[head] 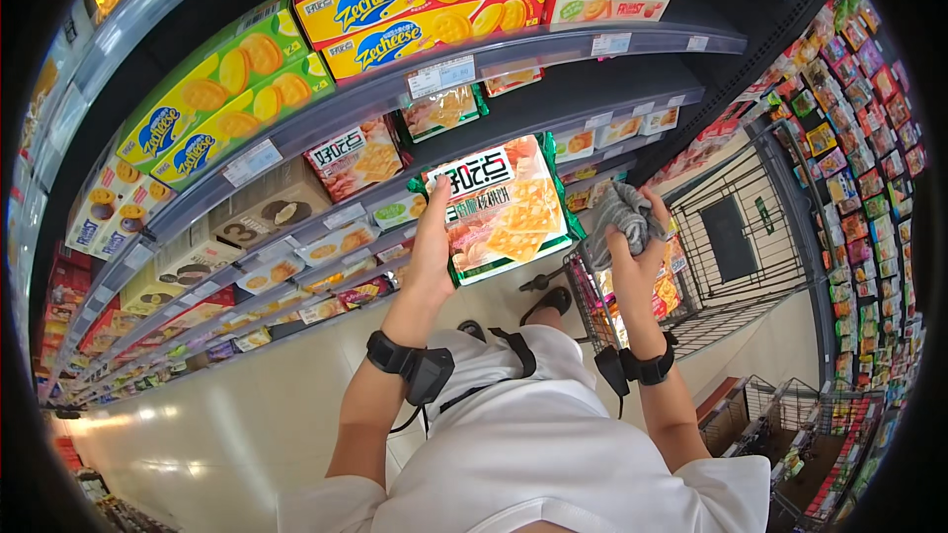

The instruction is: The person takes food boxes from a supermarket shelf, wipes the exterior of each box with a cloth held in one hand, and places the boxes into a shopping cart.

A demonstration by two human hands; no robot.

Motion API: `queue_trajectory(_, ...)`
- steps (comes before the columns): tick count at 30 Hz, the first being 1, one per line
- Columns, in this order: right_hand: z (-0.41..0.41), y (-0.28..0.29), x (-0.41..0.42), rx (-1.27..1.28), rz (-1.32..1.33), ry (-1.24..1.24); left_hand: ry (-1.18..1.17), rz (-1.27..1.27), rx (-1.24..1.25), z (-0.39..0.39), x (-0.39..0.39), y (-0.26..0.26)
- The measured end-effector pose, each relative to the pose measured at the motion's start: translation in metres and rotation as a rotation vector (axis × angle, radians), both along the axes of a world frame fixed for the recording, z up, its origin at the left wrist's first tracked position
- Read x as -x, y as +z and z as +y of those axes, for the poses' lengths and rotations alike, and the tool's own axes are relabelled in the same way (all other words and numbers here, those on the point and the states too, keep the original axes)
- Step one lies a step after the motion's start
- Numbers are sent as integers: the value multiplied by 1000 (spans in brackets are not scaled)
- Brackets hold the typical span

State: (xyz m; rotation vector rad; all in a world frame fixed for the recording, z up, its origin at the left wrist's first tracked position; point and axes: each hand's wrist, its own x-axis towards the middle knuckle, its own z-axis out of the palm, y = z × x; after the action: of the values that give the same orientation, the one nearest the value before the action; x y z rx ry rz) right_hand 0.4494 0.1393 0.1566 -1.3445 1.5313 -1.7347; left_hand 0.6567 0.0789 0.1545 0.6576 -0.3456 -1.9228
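Note:
My left hand point(429, 252) grips the left side of a green-edged biscuit packet point(511, 215), its thumb lying on the front. The packet faces up, with crackers pictured on it. To its right, my right hand point(637, 259) holds a bunched grey cloth point(626, 222) between thumb and fingers, apart from the packet. A similar green-edged packet point(442, 112) and a red-edged cracker packet point(357, 157) lie on the shelf beyond. Both wrists wear black strapped devices.
Yellow-and-red biscuit boxes point(437, 7) and green biscuit boxes point(222, 89) fill the upper shelf, above a shelf edge point(518, 63) with price tags. A wire shopping trolley point(740, 237) stands at right, bright packets inside. More carts point(785, 422) are at lower right, beside racks of small packets point(852, 185).

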Motion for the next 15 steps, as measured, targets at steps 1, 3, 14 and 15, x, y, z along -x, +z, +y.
queue_trajectory(1,-2,-2,0,41,74,-27,1,-1,-1,1,1,0)
queue_trajectory(3,-3,1,-4,81,148,-51,11,-27,-3,3,4,2)
queue_trajectory(14,5,0,-67,693,948,343,-67,-102,47,4,22,5)
queue_trajectory(15,5,1,-63,728,976,407,-136,-26,20,3,18,2)
